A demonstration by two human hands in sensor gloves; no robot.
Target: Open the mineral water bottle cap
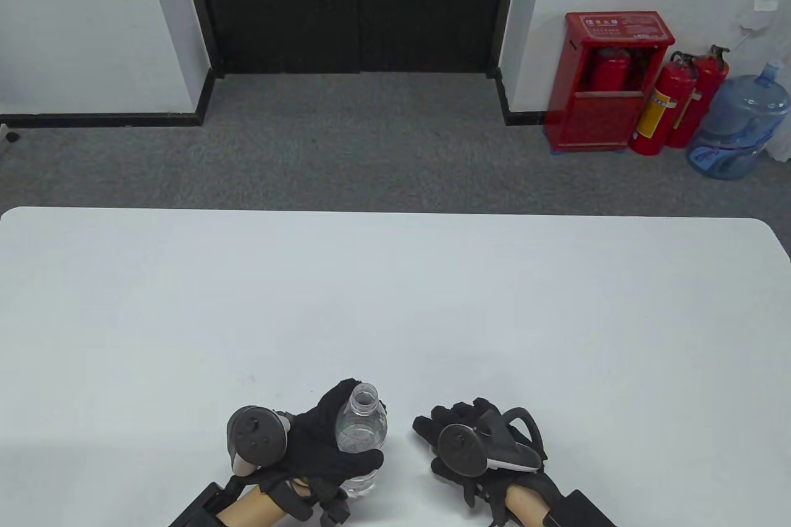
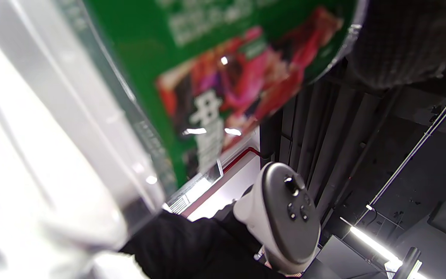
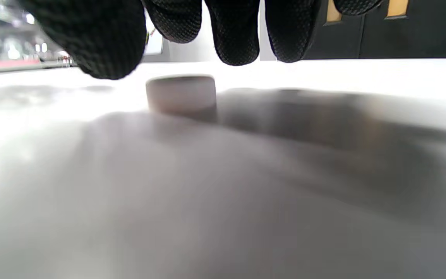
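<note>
At the near edge of the white table point(image 1: 395, 304), the left hand point(image 1: 315, 446) grips the upright, uncapped bottle point(image 1: 361, 428), while the right hand point(image 1: 469, 446) hovers with fingers point(image 3: 234, 35) loosely spread just above the cap point(image 3: 181, 94) lying on the tabletop.

Table: I see a white table point(image 1: 395, 304) nearest me.
Floor: grey carpet point(image 1: 371, 144) beyond the table.
Door: dark double door point(image 1: 352, 2) behind carpet.
Right of door: red extinguisher cabinet point(image 1: 609, 82), water jug point(image 1: 738, 125).
</note>
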